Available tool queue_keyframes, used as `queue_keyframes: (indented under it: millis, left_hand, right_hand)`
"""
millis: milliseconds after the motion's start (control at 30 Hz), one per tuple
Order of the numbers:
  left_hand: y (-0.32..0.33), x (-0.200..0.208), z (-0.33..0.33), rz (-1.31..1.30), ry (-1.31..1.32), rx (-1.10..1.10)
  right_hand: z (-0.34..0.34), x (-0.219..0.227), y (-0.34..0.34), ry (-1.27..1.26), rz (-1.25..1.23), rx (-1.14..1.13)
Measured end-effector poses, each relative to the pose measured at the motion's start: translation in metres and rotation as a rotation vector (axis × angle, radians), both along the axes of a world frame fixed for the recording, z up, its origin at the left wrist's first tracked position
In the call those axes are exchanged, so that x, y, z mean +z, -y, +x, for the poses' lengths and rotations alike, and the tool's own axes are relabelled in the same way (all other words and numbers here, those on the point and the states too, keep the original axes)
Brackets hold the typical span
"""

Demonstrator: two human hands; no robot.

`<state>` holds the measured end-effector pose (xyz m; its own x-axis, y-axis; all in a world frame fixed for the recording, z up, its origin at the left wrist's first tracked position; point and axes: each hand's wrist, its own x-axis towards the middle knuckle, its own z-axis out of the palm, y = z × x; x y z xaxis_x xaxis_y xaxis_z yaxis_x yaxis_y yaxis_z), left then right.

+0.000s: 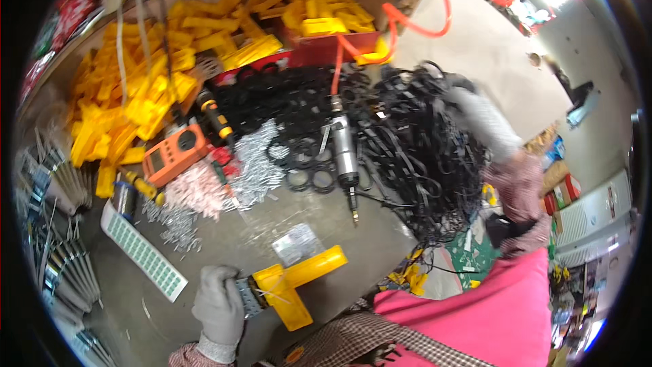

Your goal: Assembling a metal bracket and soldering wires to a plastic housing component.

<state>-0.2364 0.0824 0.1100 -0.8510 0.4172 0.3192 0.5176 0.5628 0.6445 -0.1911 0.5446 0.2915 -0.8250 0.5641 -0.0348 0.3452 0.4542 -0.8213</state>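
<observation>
My left hand (221,304), in a grey glove, is closed at the near left of the grey tabletop. Its fingers grip the blue-grey end of a yellow plastic casing (284,299) with a thin pale wire across it. A second yellow plastic piece (316,266) lies against that casing, pointing to the right. Just beyond them is a small clear plastic bag (297,245). My right hand (479,119), also gloved, reaches to the far right edge of a heap of black cables (428,156). Motion smears it, and its fingers cannot be made out.
A silver air screwdriver (345,153) hangs mid-table from a coiled orange hose (401,17). Yellow casings (129,102) are heaped at the far left. An orange meter (175,155), silver metal pieces (255,170), pale pink parts (197,189) and a sticker sheet (144,251) lie leftward.
</observation>
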Motion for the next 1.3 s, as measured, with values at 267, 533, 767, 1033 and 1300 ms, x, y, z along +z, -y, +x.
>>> queue_keyframes:
  millis: [267, 533, 767, 1033, 1300]
  left_hand:
    - [0.023, -0.002, 0.011, -0.019, 0.027, 0.001]
    - [0.033, 0.002, 0.023, 0.000, 0.046, 0.081]
    - [0.039, -0.004, 0.022, -0.017, -0.024, 0.092]
    - [0.014, 0.059, -0.015, 0.140, 0.497, 0.069]
    - [-0.015, 0.020, -0.041, 0.670, 0.792, -0.042]
  right_hand:
    - [-0.019, -0.090, 0.150, -0.393, -1.200, 0.031]
    - [-0.019, -0.107, 0.138, -0.103, 0.865, 1.025]
    - [0.011, -0.138, 0.180, -0.236, 0.717, 1.738]
    - [-0.034, -0.114, 0.222, -0.138, 0.044, 0.914]
    - [-0.048, -0.175, 0.248, -0.027, -0.224, 0.846]
